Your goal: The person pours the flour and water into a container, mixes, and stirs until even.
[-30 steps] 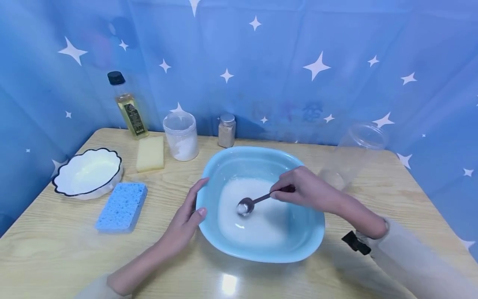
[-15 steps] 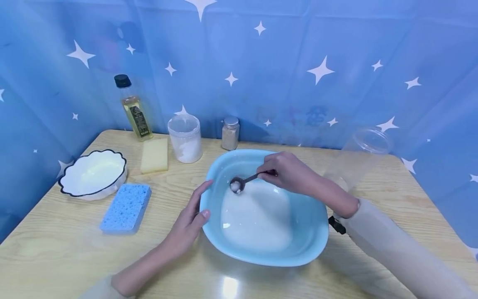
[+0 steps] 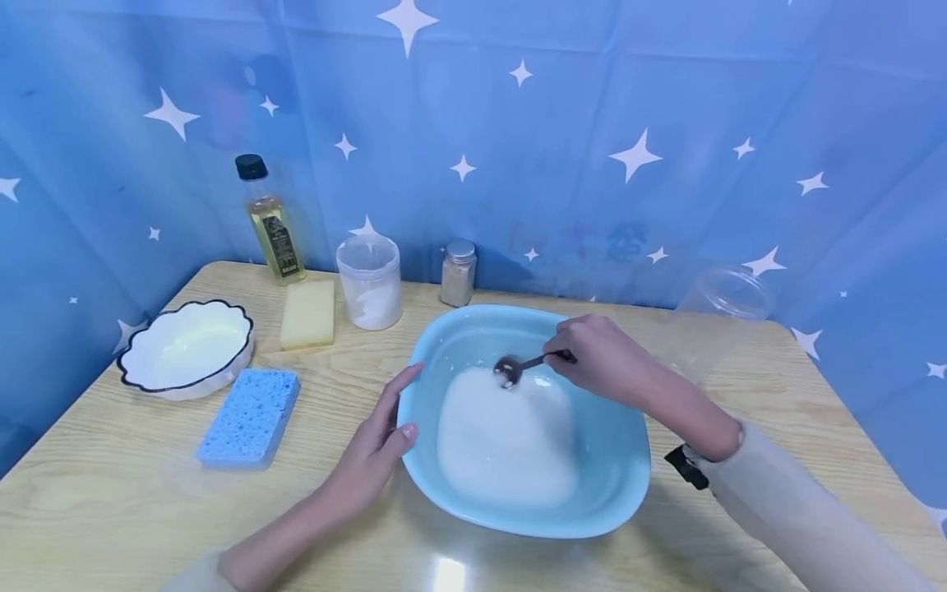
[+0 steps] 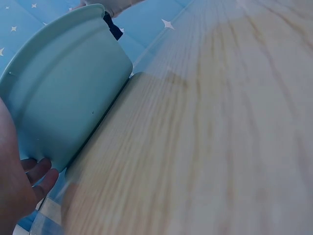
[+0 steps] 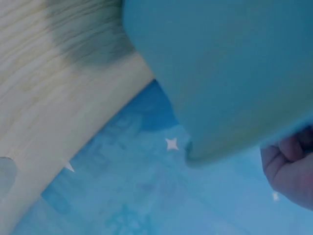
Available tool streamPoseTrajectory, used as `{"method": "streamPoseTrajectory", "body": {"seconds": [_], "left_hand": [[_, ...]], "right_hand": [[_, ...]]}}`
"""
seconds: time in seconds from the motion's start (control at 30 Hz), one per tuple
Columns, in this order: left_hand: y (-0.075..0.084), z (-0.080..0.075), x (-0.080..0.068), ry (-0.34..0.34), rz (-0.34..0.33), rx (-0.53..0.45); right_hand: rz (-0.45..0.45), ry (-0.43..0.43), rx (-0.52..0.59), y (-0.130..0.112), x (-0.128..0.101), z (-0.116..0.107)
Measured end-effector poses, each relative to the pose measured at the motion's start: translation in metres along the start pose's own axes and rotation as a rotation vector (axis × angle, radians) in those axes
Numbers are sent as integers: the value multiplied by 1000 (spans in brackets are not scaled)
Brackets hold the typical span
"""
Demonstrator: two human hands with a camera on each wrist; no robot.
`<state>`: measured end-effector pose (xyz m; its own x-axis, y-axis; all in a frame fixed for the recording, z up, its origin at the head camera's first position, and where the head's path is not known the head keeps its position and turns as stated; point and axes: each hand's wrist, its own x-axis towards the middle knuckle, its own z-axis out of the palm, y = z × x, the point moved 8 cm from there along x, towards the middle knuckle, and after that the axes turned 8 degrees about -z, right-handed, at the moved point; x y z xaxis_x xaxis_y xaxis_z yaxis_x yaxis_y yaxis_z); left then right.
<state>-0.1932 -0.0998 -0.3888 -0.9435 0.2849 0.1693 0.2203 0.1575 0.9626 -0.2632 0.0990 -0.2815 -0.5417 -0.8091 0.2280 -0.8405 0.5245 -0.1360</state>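
Note:
A light blue basin [image 3: 621,485] sits on the table with milky white liquid [image 3: 503,444] inside. My right hand [image 3: 602,362] is above its right side and pinches the handle of a small dark metal spoon [image 3: 509,372]. The blurred bowl of the spoon is at the liquid's far edge. My left hand [image 3: 377,440] rests against the basin's left side, index fingertip and thumb tip at the rim. In the left wrist view, other fingers [image 4: 39,171] touch the outer wall, loosely spread. Only part of my right hand [image 5: 291,166] shows past the basin in the right wrist view.
Left of the basin are a blue sponge [image 3: 250,417], a white scalloped dish [image 3: 188,349] and a yellow sponge [image 3: 308,314]. Behind stand an oil bottle [image 3: 275,234], a tub of white powder [image 3: 371,288] and a small capped jar [image 3: 459,275]. A clear container [image 3: 710,316] stands back right.
The spoon moved toward the basin's far left, then back to the right, with my right hand. White stuff seen in its bowl earlier is now hard to make out. My left hand stays put.

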Motion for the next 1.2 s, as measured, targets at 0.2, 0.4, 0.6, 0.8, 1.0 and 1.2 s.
{"method": "streamPoseTrajectory", "body": {"seconds": [0.2,0.4,0.6,0.8,1.0,1.2], "left_hand": [[0,-3,-1,18,-2,10],[0,-2,-3,22,4,4],[0,-2,-6,27,6,9],[-2,-10,-15,59,20,13],[-2,-14,-17,61,8,19],[0,-22,-23,86,21,24]], "right_hand": [[-52,62,74,-11,10,2],[-14,86,65,-11,16,11],[113,40,-12,6,-11,0],[112,-94,59,-2,-29,-8],[79,-209,293,-13,-35,1],[-43,-114,375,-37,-4,28]]}}
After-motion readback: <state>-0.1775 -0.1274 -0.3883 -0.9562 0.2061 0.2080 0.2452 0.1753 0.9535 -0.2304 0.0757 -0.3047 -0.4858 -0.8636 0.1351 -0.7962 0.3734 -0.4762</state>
